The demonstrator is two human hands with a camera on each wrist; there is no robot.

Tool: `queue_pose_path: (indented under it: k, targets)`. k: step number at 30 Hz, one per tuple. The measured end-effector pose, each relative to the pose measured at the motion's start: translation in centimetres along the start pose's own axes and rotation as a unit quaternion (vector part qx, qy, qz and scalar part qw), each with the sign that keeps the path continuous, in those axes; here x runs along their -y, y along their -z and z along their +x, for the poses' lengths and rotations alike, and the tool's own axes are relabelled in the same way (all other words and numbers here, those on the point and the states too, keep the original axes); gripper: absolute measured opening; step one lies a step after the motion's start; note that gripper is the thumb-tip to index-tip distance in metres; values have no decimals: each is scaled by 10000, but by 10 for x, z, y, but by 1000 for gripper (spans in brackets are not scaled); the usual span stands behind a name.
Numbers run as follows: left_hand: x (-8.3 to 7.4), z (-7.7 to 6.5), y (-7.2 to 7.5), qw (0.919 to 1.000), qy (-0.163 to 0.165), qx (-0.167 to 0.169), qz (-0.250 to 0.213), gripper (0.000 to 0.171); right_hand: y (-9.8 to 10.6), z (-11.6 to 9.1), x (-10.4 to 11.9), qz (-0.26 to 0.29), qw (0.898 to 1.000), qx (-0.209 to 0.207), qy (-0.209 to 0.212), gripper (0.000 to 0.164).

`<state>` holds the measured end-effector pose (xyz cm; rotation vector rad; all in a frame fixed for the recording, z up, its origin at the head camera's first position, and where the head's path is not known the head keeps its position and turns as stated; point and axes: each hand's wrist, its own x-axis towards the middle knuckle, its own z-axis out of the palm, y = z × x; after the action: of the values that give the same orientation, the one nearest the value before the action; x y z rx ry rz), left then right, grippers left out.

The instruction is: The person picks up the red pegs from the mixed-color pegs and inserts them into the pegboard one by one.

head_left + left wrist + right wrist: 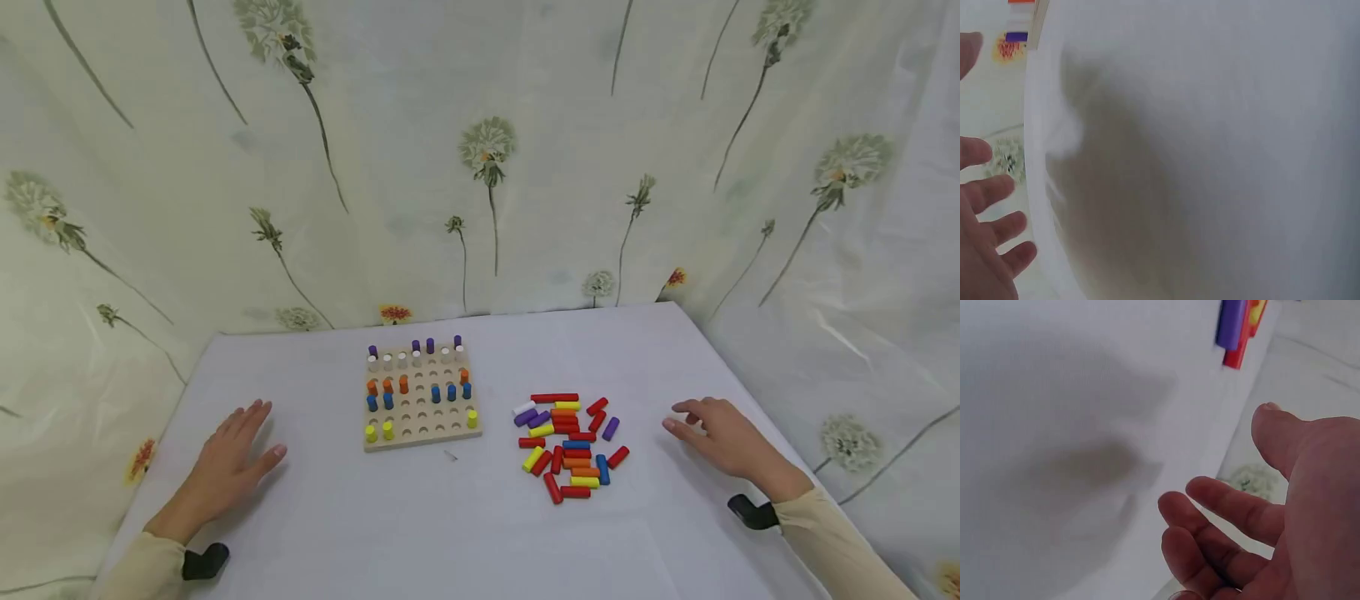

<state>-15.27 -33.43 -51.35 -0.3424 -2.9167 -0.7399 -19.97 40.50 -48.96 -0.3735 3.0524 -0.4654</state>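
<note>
Between your left hand (225, 467) and right hand (723, 442), the pegboard (431, 422) sits on the worktop (435, 533) beside loose pegs (577, 463). Your left fingers (991, 192) lie straight, your right fingers (1235, 503) loosely bent, all empty. A hasty sweep could roll the round pegs away; low reaching could tip standing pegs (387, 430).

A pale wooden pegboard (413, 415) lies flat, partly filled with standing cylindrical pegs (452, 392) in purple, white, orange, blue and yellow. To its right, loose cylindrical pegs (577, 454) of mixed colours (red the commonest) lie clustered on their sides.
</note>
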Motion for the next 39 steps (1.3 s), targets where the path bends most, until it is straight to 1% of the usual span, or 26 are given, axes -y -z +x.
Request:
queue_pose_path:
  k: [1, 4, 7, 10, 12, 15, 18, 21, 23, 26, 30, 34, 39]
  targets:
    - [-4, 2, -2, 10000, -18, 31, 37, 81, -3, 0, 6, 136, 9999, 102, -13, 47]
    - [-17, 10, -12, 9996, -112, -51, 243, 84, -10, -1, 20, 502, 9978, 412, -97, 40]
    - [-34, 20, -25, 9995, -7, -28, 327, 84, -16, -1, 30, 765, 9948, 643, -205, 39]
    - [-53, 31, -38, 9994, 168, 270, 99, 85, -21, 0, 37, 966, 9923, 729, -259, 39]
    - [-65, 39, -47, 9987, 218, 436, -118, 87, -25, 1, 41, 1112, 9903, 783, -280, 39]
    - [-77, 49, -60, 9975, 212, 553, -373, 93, -30, 2, 46, 1307, 9872, 875, -256, 38]
    - [-85, 55, -68, 9966, 354, 593, -439, 97, -34, 3, 52, 1421, 9853, 917, -228, 38]
    - [-90, 59, -73, 9958, 587, 629, -311, 98, -39, 4, 57, 1459, 9853, 870, -204, 38]
    - [-92, 61, -74, 9956, 666, 616, -217, 97, -42, 5, 59, 1426, 9863, 806, -206, 37]
    - [-93, 63, -76, 9959, 690, 575, -118, 95, -44, 6, 60, 1341, 9882, 706, -214, 36]
    - [-91, 67, -77, 9966, 682, 458, -107, 93, -43, 6, 58, 1264, 9902, 580, -151, 35]
    - [-88, 67, -78, 9968, 709, 342, -120, 93, -43, 5, 55, 1321, 9899, 511, -49, 30]
    - [-87, 64, -82, 9970, 717, 199, -222, 92, -45, 0, 49, 1499, 9873, 533, -34, 24]
